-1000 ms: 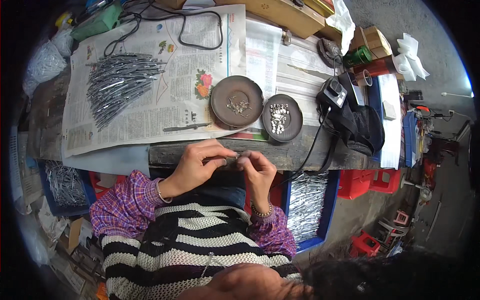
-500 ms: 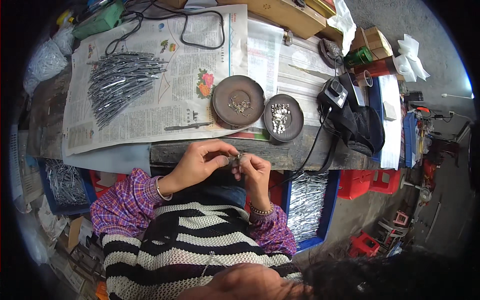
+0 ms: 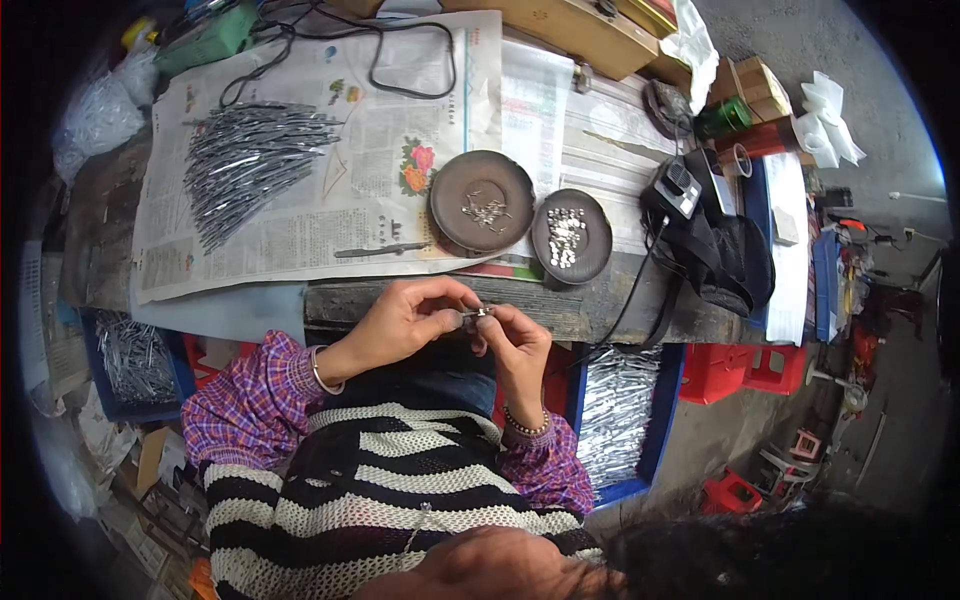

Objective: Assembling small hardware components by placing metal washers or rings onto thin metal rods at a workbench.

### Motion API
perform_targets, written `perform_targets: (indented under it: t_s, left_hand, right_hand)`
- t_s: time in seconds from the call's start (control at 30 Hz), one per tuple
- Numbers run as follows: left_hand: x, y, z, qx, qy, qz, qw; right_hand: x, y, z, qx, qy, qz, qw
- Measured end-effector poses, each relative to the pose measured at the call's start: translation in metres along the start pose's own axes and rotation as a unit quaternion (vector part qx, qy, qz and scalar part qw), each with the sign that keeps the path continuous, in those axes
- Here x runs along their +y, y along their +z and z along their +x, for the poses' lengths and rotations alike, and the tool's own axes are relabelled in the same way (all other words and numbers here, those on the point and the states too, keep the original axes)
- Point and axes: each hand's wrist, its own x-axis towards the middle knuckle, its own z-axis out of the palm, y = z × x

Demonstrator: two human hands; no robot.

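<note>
My left hand and my right hand meet just below the front edge of the workbench, both pinching a small metal part between their fingertips. Above them on the bench stand two round dark dishes: the larger dish holds a few small metal bits, the smaller dish holds several shiny small pieces. A slim metal tool lies on the newspaper to the left of the dishes.
A heap of thin metal rods lies on the newspaper at the left. A black cable loops at the back; a black bag and device sit at the right. Blue crates of metal rods and red crates stand below.
My hands have stayed together at the bench edge, with the fingers shifting slightly on the small metal part. Nothing else has moved.
</note>
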Motion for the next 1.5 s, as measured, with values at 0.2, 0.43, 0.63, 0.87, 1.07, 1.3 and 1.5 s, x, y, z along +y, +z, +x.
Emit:
perform_targets:
  t_s: [0.2,0.43,0.63,0.87,1.07,1.3,1.5]
  left_hand:
    - [0.026,-0.031,0.017,0.113,0.252,0.398,0.875]
    - [0.011,-0.062,0.016,0.116,0.283,0.491,0.815]
    - [0.028,-0.079,0.003,0.109,0.247,0.495,0.826]
    - [0.052,-0.152,-0.005,0.248,0.185,0.655,0.690]
    - [0.038,-0.160,-0.004,0.273,0.158,0.682,0.660]
    - [0.039,-0.151,0.005,0.264,0.211,0.694,0.636]
    - [0.061,-0.093,-0.018,0.147,0.382,0.680,0.608]
  right_hand:
    - [0.003,-0.005,-0.001,-0.014,0.009,-0.007,1.000]
    - [-0.002,0.001,-0.005,-0.004,0.020,-0.062,0.998]
    - [0.002,-0.003,-0.004,0.010,-0.019,-0.112,0.993]
    - [0.001,0.007,0.001,0.003,-0.144,-0.240,0.960]
    - [-0.015,0.028,0.007,-0.046,-0.211,-0.298,0.930]
    - [-0.009,0.025,0.004,-0.039,-0.216,-0.299,0.929]
    - [-0.010,0.026,0.011,-0.131,0.077,0.021,0.988]
